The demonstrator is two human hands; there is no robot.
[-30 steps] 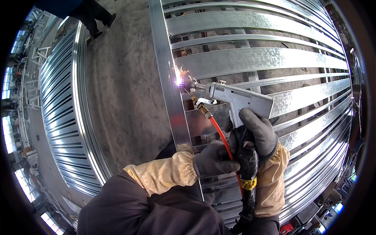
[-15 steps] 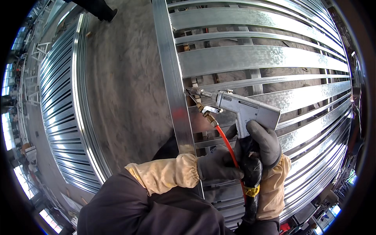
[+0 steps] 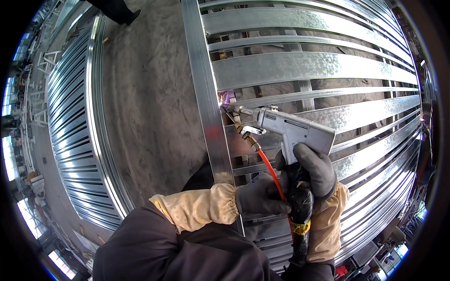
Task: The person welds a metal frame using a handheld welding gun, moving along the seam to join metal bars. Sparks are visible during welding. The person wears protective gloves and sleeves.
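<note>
My right hand (image 3: 318,171), in a grey glove, grips the handle of a silver welding gun (image 3: 293,130). Below it, my gloved left hand (image 3: 262,194) closes round the gun's black-wrapped cable (image 3: 301,201), partly behind a red hose (image 3: 272,171). That hose runs up to a brass fitting (image 3: 248,136) beside the nozzle. The nozzle tip points left at the joint where a flat slat meets the long steel side rail (image 3: 202,89). A bright spark and a purple glow show at that spot. Some fingers of both hands are hidden behind the cable and handle.
Galvanized slats (image 3: 309,68) spread across the right side, with gaps between them. A second slatted panel (image 3: 70,126) lies at the left, beyond a strip of concrete floor (image 3: 145,93). At the top left, another person's dark-clothed leg and shoe (image 3: 133,18) are visible.
A bright spark with a purple glow has appeared at the nozzle tip. Both hands and the welding gun have stayed nearly in place.
</note>
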